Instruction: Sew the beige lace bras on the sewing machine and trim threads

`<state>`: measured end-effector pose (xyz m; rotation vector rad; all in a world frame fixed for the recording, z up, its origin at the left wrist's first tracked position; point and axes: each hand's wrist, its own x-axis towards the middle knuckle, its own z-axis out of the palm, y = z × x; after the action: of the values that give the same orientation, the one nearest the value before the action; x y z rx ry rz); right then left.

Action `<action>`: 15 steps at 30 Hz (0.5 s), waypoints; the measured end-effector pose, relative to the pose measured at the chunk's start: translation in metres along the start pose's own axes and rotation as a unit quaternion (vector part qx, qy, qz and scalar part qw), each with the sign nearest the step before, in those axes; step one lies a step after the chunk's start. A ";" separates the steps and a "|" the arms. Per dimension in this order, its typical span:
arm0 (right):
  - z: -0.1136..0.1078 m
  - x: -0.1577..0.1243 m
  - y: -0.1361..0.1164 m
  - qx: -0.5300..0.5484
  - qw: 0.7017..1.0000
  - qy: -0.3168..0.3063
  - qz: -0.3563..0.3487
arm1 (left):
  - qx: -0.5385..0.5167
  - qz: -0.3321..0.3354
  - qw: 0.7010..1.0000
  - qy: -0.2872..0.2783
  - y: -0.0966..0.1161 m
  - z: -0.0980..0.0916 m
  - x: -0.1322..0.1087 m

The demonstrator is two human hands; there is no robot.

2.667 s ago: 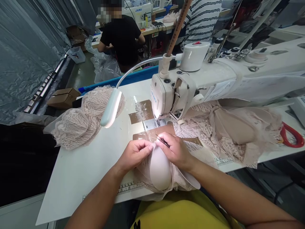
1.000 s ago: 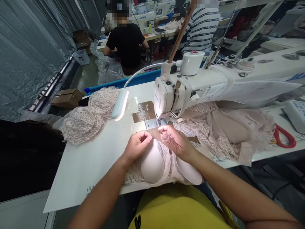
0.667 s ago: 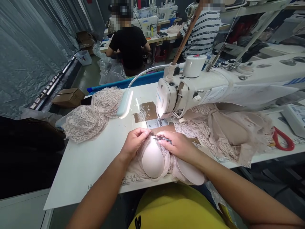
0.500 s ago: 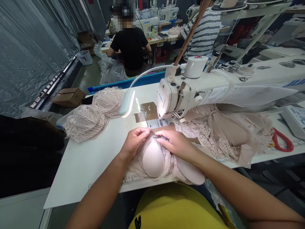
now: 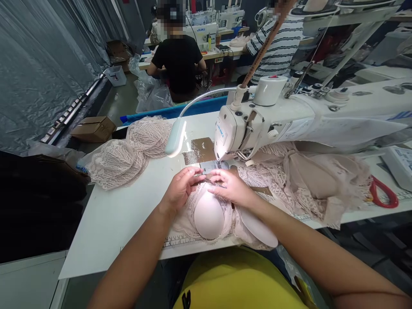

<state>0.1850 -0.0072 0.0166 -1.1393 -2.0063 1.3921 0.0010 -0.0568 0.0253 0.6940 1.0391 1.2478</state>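
Observation:
A pale pink lace bra (image 5: 209, 214) lies in front of me, one smooth moulded cup facing up and the other cup (image 5: 257, 227) tilted at the table edge. Just above the upper edge of the facing cup is my left hand (image 5: 182, 186), its fingers slightly apart, holding nothing that I can make out. My right hand (image 5: 233, 186) lies opposite, with small metal thread snips (image 5: 215, 184) in its fingers; their tips point toward the left hand. Both hands are just in front of the needle area of the white sewing machine (image 5: 225, 133).
Two bundles of lace cups (image 5: 111, 163) lie on the table's left. More lace bras (image 5: 309, 184) are heaped under the machine arm, beside red-handled scissors (image 5: 384, 193). A lamp (image 5: 175, 137) hangs low over the table (image 5: 128, 219). Two people sit at machines ahead.
My left fingers have loosened from their pinch at the bra's upper edge and spread a little. The right hand keeps the snips, its fingers raised slightly. The view has shifted a little.

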 end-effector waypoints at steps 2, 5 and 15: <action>0.002 0.001 0.004 0.039 0.998 -0.038 0.012 | 0.023 -0.009 1.000 0.000 0.001 -0.002 0.000; 0.004 -0.001 0.004 0.052 0.998 -0.039 -0.001 | 0.104 -0.045 0.992 -0.048 0.003 -0.006 -0.002; -0.001 -0.010 -0.007 -0.016 0.998 -0.028 -0.049 | 0.153 -0.076 0.971 -0.168 0.007 -0.010 -0.006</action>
<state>0.1888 -0.0157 0.0240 -1.0120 -2.1021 1.3620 -0.0108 -0.0625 0.0295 1.0054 0.9880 0.8070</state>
